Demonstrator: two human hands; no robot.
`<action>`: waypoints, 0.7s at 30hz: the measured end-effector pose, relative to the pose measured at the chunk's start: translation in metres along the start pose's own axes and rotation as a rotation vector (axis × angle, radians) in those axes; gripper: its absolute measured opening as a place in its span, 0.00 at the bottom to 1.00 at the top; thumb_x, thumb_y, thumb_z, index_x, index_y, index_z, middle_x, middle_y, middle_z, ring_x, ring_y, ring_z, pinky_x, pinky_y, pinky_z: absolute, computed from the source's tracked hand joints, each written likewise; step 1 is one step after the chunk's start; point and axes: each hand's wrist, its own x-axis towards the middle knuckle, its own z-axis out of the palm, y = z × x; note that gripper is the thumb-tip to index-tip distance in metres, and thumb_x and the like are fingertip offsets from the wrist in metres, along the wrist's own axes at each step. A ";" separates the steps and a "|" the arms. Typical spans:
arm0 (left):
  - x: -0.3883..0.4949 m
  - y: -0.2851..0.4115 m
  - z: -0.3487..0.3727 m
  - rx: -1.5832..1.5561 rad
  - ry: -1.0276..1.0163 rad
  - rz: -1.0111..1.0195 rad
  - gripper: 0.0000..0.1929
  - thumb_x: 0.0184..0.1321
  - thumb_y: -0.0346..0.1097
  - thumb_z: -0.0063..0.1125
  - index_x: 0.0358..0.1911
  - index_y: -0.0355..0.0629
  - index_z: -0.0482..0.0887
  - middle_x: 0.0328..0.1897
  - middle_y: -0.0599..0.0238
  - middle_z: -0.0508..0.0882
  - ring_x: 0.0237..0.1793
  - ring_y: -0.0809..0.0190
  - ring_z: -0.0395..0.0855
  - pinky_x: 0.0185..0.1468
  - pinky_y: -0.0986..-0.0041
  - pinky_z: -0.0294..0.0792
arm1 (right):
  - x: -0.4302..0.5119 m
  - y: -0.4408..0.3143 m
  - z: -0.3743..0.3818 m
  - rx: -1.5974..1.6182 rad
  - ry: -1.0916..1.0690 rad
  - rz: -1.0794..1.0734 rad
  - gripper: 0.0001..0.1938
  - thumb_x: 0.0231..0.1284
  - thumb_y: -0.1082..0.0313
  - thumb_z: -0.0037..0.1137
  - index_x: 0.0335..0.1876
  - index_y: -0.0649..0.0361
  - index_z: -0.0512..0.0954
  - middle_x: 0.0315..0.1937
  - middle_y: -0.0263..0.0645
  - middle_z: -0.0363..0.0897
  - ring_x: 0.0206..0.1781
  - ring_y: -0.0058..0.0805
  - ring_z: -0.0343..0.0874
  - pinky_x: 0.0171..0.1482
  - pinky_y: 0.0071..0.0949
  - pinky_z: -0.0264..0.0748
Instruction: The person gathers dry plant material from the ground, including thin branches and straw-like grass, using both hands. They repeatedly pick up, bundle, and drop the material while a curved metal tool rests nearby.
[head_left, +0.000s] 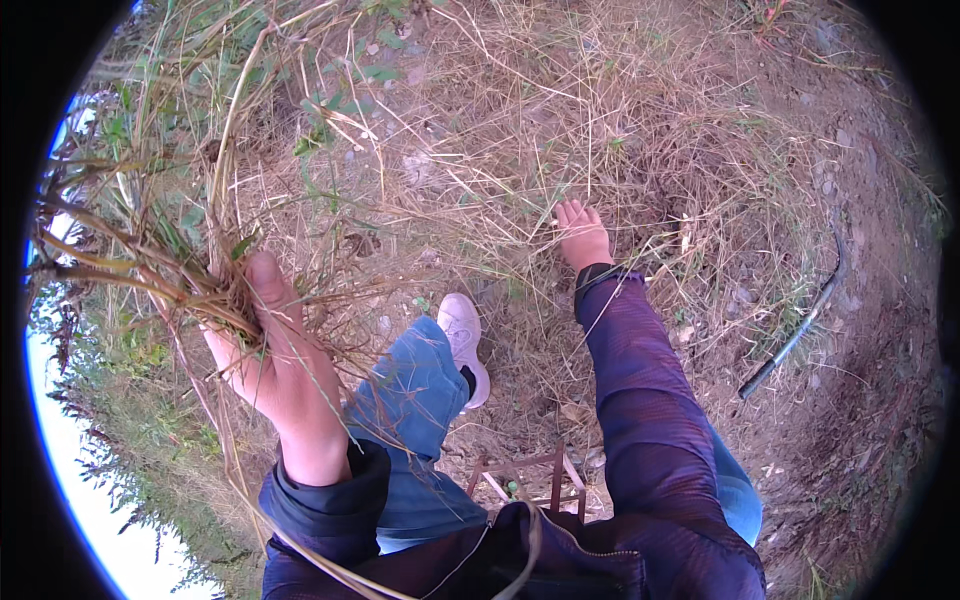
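Note:
On the left, my left hand (289, 375) is raised, closed around a bundle of weed stems and dry grass (217, 300) that spreads up and outward past the thumb. My right hand (583, 232) reaches down to the dry grass (517, 217) in the middle of the view. Its fingers point away from me; their tips are among the thin stalks, and I cannot tell whether they pinch any. A sickle (799, 337) with a dark handle end and a curved dark blade lies on the soil to the right, apart from both hands.
A white shoe (461, 337) and blue jeans (409, 390) are below the hands. Behind them, low in view, stands a reddish metal frame (557, 480). Taller green plants (135, 375) line the left side. Small stones and bare soil (870, 300) show at the right.

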 end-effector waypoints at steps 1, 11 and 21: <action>0.001 -0.001 0.000 0.080 -0.034 0.045 0.15 0.69 0.24 0.52 0.57 0.40 0.72 0.54 0.64 0.77 0.54 0.66 0.76 0.61 0.73 0.71 | 0.003 0.000 0.005 -0.010 0.040 -0.038 0.24 0.68 0.66 0.37 0.69 0.57 0.65 0.70 0.38 0.66 0.75 0.33 0.59 0.74 0.39 0.52; 0.001 -0.011 -0.007 0.068 -0.095 0.066 0.17 0.69 0.23 0.50 0.60 0.40 0.71 0.58 0.61 0.76 0.58 0.62 0.75 0.65 0.68 0.69 | 0.014 0.004 0.011 0.014 -0.081 -0.035 0.12 0.64 0.61 0.46 0.43 0.53 0.81 0.40 0.35 0.83 0.51 0.33 0.79 0.67 0.35 0.64; -0.007 -0.003 -0.001 -0.047 -0.102 0.073 0.15 0.70 0.21 0.46 0.59 0.36 0.70 0.55 0.60 0.77 0.53 0.65 0.77 0.62 0.71 0.71 | -0.035 0.035 -0.021 -0.101 -0.237 -0.126 0.16 0.66 0.57 0.45 0.35 0.50 0.86 0.38 0.36 0.87 0.45 0.35 0.85 0.53 0.36 0.73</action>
